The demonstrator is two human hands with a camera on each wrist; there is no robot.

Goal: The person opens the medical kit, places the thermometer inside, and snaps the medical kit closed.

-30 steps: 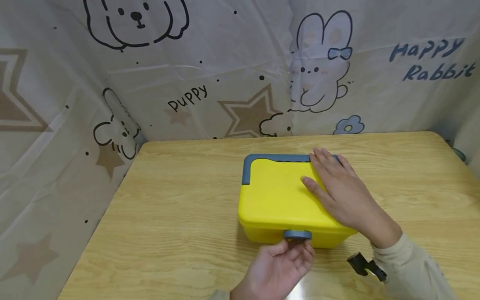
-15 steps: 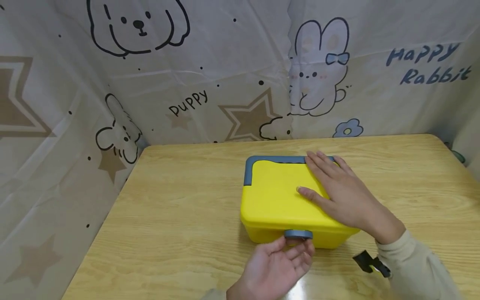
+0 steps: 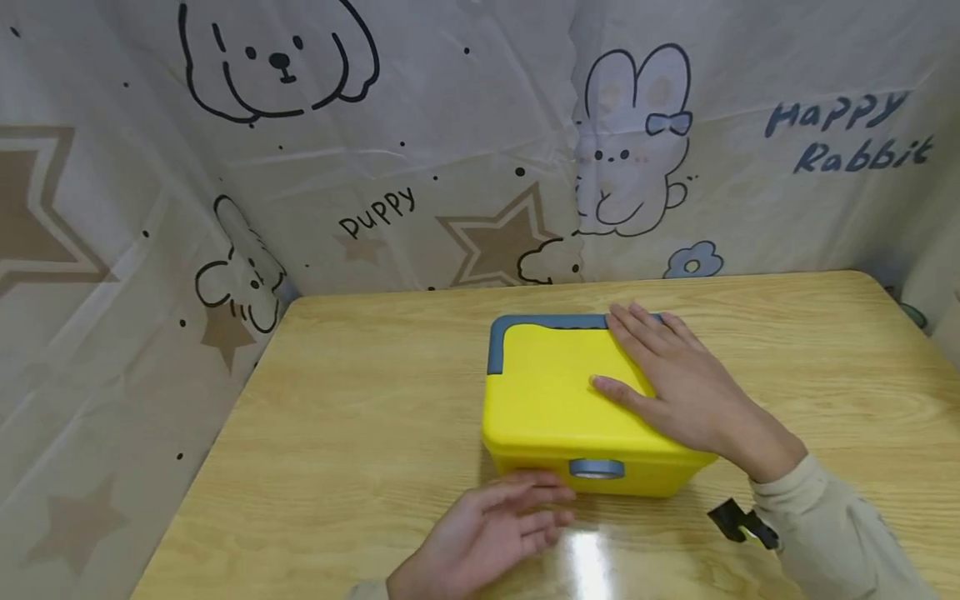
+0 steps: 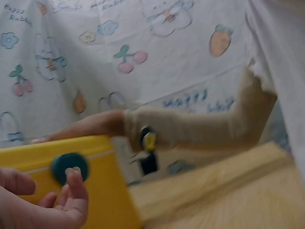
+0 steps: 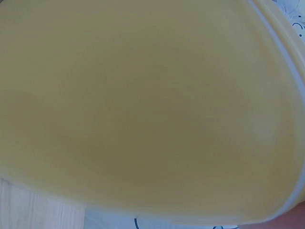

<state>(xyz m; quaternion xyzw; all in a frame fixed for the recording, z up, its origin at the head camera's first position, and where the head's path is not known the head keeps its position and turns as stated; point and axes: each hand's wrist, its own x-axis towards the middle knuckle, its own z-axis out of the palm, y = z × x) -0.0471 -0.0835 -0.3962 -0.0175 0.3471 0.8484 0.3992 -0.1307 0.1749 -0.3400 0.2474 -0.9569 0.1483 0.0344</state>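
A yellow lidded box (image 3: 566, 392) with a blue-grey handle (image 3: 555, 321) along its back edge stands on the table, its lid down. On its front is a round blue-grey latch (image 3: 597, 468), lying flat against the wall. My right hand (image 3: 678, 383) rests on the right part of the lid, fingers straight and thumb spread. Just left of the latch and low in front of the box, my left hand (image 3: 498, 529) is palm up with loosely bent fingers, holding nothing. The right wrist view is filled by the box's side wall (image 5: 152, 109).
The wooden table (image 3: 337, 433) reaches back to a printed cloth (image 3: 420, 150) that hangs behind and on the left. A black strap buckle (image 3: 742, 522) hangs from the right sleeve (image 3: 825, 525).
My left hand has let go of the latch and moved left, away from it. The latch, tilted outward before, now lies flat. My right hand has stayed on the lid.
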